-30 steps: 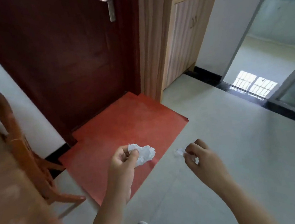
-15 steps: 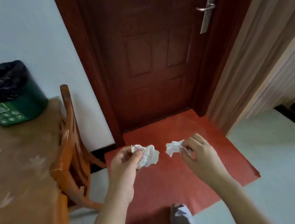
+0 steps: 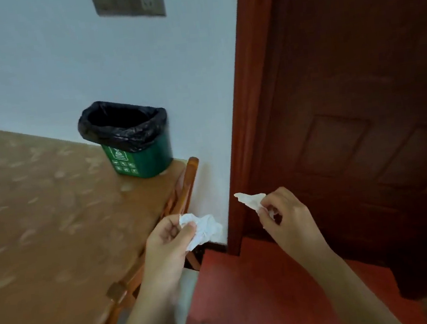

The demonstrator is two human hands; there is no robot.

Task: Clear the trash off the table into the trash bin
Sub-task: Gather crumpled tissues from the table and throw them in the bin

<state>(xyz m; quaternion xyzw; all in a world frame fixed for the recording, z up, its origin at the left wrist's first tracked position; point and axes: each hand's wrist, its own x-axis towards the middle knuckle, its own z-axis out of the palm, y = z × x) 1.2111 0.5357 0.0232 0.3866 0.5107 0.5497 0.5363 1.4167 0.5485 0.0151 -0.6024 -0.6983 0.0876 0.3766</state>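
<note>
A small green trash bin [image 3: 139,158] with a black liner stands on the far right corner of the table [image 3: 41,236], against the wall. My left hand [image 3: 167,241] pinches a crumpled white tissue [image 3: 204,227] just off the table's right edge. My right hand [image 3: 283,215] holds a smaller scrap of white tissue [image 3: 250,200] in front of the door frame. Both hands are below and to the right of the bin.
A wooden chair [image 3: 186,189] is tucked between the table's right edge and the wall. A dark brown door [image 3: 362,116] fills the right side, with a red mat [image 3: 263,290] on the floor before it. A wall socket plate [image 3: 128,0] is above the bin.
The view has swung left, bringing the table and bin from the left edge toward the centre. Both hands keep their tissues and are now closer to the table's edge.
</note>
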